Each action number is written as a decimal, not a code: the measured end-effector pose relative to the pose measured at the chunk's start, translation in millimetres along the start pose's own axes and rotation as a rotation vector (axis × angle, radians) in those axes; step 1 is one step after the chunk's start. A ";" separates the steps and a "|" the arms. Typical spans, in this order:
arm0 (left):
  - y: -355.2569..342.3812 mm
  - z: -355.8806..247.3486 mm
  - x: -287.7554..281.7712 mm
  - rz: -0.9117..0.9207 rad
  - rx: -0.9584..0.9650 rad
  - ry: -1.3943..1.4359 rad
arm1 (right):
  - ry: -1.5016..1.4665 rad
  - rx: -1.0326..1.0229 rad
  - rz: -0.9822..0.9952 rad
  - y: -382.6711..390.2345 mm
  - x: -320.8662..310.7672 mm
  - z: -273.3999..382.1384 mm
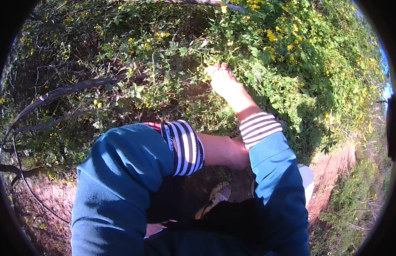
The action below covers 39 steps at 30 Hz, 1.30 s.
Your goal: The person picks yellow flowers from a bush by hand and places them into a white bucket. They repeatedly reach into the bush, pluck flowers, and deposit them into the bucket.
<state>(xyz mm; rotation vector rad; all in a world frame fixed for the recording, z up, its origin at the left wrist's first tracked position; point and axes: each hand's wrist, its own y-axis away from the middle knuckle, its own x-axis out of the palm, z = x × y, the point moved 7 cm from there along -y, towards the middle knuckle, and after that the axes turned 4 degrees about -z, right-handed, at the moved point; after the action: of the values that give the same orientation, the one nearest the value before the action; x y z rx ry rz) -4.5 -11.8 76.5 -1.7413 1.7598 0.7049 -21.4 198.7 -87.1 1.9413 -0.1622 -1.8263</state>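
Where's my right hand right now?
Your right hand is in the head view's upper middle, slightly right of centre, at the green plants, beyond the striped right cuff.

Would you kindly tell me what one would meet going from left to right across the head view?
Thick branch → left striped cuff → right hand → right striped cuff → dirt at far right.

A: What are the sleeves (pixel 117 170) made of?
B: Cloth, matt, with soft creases across it.
A: And the cuffs (pixel 261 129)?
B: Cloth as well, matt.
A: The branch (pixel 78 88)?
B: Wood, dull and rough.
A: The leaves (pixel 272 83)?
B: Thin plant matter; the brightest are too washed out to judge their finish.
A: The ground (pixel 337 166)?
B: Bare earth, matt and grainy.
A: The shoe (pixel 219 195)?
B: Its material is too shaded to tell.
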 end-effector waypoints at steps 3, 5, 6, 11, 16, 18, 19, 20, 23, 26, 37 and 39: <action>-3.3 13.2 15.5 0.022 -0.001 -0.037 | 0.067 -0.023 -0.127 -36.5 24.0 -14.4; 0.6 19.8 22.9 0.039 -0.003 -0.052 | -0.185 0.097 -0.058 -50.5 35.6 -20.7; 3.3 22.4 25.4 0.051 -0.009 -0.059 | -0.316 0.203 0.024 -51.0 42.6 -23.9; 8.5 26.3 40.4 0.130 -0.033 -0.114 | -0.172 0.010 -0.359 -13.9 -5.4 -6.8; 5.9 24.5 29.7 -0.154 0.014 -0.161 | -0.216 -0.209 -0.528 45.3 -76.0 -28.6; 6.4 18.3 20.1 -0.259 0.031 -0.125 | -0.642 -0.029 -0.605 76.4 -100.8 -60.3; 5.8 15.7 14.8 -0.290 0.019 -0.074 | -0.677 -0.152 -0.660 101.7 -117.2 -64.4; 2.5 13.2 8.3 -0.316 -0.011 -0.009 | -0.967 -0.114 -0.620 117.5 -120.5 -75.6; 19.4 -4.1 -35.3 -0.721 0.112 -0.064 | -0.925 -0.052 -0.815 173.3 -139.2 -100.3; 35.6 23.5 -85.5 -1.043 -0.049 0.011 | -0.848 0.051 -0.975 223.9 -138.6 -125.8; -55.0 90.4 -105.0 -0.563 -0.242 0.497 | -0.772 0.027 -1.021 263.1 -120.3 -129.7; -46.8 105.7 -96.2 -0.475 -0.369 0.273 | -0.959 0.035 -0.952 259.2 -110.7 -129.5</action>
<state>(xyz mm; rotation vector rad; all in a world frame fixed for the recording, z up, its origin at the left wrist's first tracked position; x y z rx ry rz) 45.0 130.0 71.0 -2.4931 1.3422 0.6292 150.8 45.8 120.7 0.9950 0.5255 -3.2508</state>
